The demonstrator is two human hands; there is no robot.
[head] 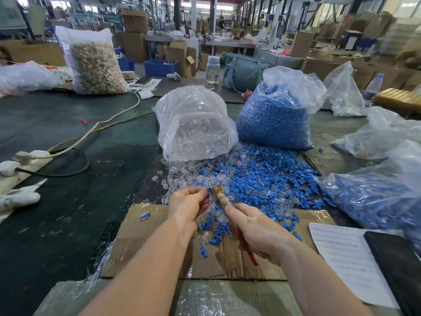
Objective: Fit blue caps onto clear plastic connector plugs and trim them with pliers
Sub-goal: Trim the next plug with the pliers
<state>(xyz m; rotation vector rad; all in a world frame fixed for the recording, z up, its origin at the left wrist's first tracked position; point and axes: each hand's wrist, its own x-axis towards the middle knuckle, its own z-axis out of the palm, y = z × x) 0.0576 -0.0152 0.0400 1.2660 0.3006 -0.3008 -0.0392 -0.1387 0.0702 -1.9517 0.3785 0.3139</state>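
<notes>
right hand [255,226] fingers clamped on pliers [218,195] | left hand [189,201] pinching capped plug [208,189] at jaws | trimming; loose pile [250,179] mostly unassembled

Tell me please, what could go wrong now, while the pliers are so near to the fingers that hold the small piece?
1. The left hand pinches a small piece right at the tip of the pliers, which the right hand grips; a slip could nip a fingertip.
2. The piece is tiny, so the cut may land in the wrong place.
3. A dropped piece would likely be lost in the loose pile of blue caps and clear plugs.
</notes>
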